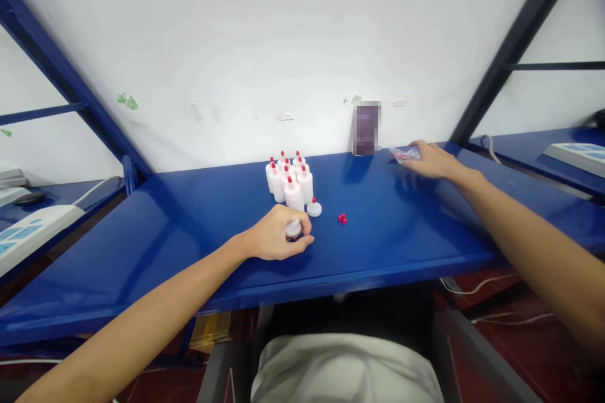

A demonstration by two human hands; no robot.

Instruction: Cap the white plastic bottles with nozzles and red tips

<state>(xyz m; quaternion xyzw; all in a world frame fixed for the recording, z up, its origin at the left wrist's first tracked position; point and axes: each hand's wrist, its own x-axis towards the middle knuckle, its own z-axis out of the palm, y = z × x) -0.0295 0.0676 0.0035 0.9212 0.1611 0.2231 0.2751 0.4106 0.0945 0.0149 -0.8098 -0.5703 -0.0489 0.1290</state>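
My left hand (280, 233) is curled over the front of the blue table. Inside its fingers shows a white nozzle cap (293, 227), partly hidden by the hand. Just behind it stands a cluster of white squeeze bottles (294, 195) with red tips, upright and close together. Beside them, a loose white nozzle cap with a red tip (314, 207) sits on the table. Several small red tips (342, 219) lie in a little group to its right. Far to the right, my right hand (429, 160) has its fingers closed on a clear plastic bag (404, 154) with red bits inside.
The blue table (378, 233) runs to a white wall. A blurred-out upright rectangle (367, 128) leans against that wall. Frame posts (503, 44) rise at both sides. A white power strip (40, 230) is at the left, and a grey chair arm (477, 352) is below.
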